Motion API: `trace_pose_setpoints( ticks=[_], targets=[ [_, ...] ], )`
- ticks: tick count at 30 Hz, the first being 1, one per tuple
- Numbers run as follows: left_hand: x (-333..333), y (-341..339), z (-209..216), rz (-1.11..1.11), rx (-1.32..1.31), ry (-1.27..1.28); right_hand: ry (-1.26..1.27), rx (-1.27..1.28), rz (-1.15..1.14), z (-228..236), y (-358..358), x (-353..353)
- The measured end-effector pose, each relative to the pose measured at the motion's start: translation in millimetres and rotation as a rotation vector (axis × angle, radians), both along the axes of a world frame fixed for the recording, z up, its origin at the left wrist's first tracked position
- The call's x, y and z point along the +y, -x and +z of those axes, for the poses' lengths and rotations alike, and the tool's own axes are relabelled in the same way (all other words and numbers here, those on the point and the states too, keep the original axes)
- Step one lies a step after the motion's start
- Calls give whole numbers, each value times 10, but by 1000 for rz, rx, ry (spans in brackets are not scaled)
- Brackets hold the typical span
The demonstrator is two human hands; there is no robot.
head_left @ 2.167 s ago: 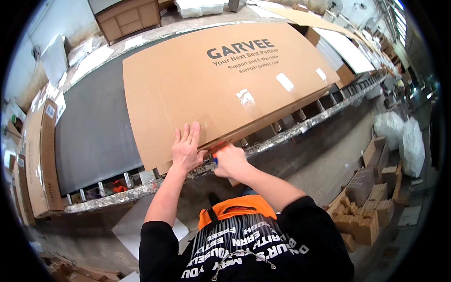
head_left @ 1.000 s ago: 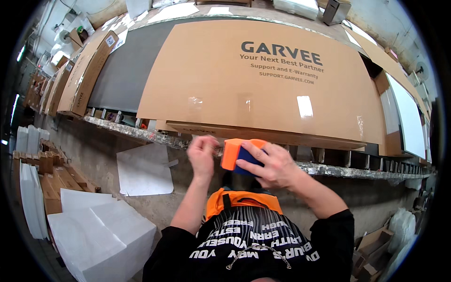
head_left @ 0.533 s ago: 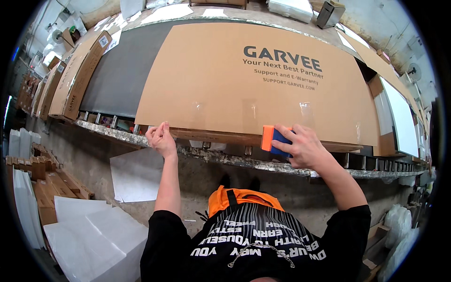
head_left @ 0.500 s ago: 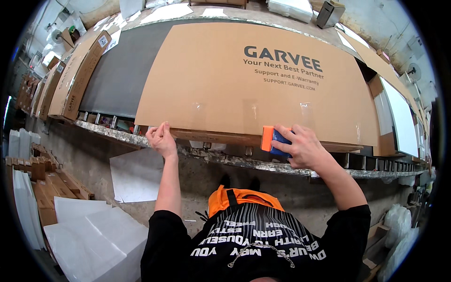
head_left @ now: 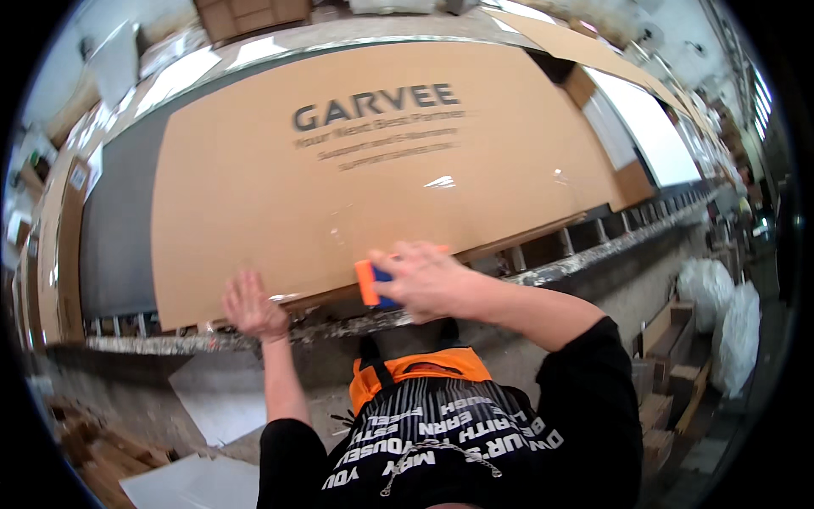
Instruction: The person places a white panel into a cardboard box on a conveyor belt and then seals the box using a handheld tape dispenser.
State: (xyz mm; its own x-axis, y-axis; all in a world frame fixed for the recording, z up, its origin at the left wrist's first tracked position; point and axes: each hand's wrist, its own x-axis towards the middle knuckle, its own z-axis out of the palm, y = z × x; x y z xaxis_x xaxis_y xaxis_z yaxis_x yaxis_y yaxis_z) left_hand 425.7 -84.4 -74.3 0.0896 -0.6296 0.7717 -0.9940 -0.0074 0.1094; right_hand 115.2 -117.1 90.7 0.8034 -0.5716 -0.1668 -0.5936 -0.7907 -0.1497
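Note:
A large, flat brown cardboard box (head_left: 246, 204) with dark printing lies in front of me, and short strips of clear tape shine near its front edge. My left hand (head_left: 254, 307) rests on the box's near edge towards the left corner, fingers stretched out and a little blurred. My right hand (head_left: 420, 280) grips an orange-and-blue tape dispenser (head_left: 367, 282) at the near edge, around the middle of the box. The fingers cover much of the dispenser's body, and its tape roll is hidden.
The box lies on a dark conveyor belt (head_left: 119, 220) with rollers (head_left: 564, 242) and a worn metal rail. More cartons (head_left: 64, 246) stand at the left. A white panel (head_left: 649, 127) lies at the right. Wrapped bundles (head_left: 731, 339) and cardboard are on the floor at right.
My view has turned right. My left hand has gone from pinching at the box edge to lying flat with fingers spread. The right hand still holds the tape dispenser, now nearer the left hand.

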Motion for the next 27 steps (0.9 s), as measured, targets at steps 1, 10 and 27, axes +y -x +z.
trace_pose_setpoints(
  ticks=[1, 10, 27],
  targets=[
    [5, -49, -43, -14, -29, -3, 19, -16, 25, -37, -11, -6],
    [103, -358, 33, 135, -22, -352, -177, 132, -178, 137, 1996, -143],
    [-920, 5225, 544, -804, -292, -763, 200, 438, -367, -178, 3866, 12]
  ],
)
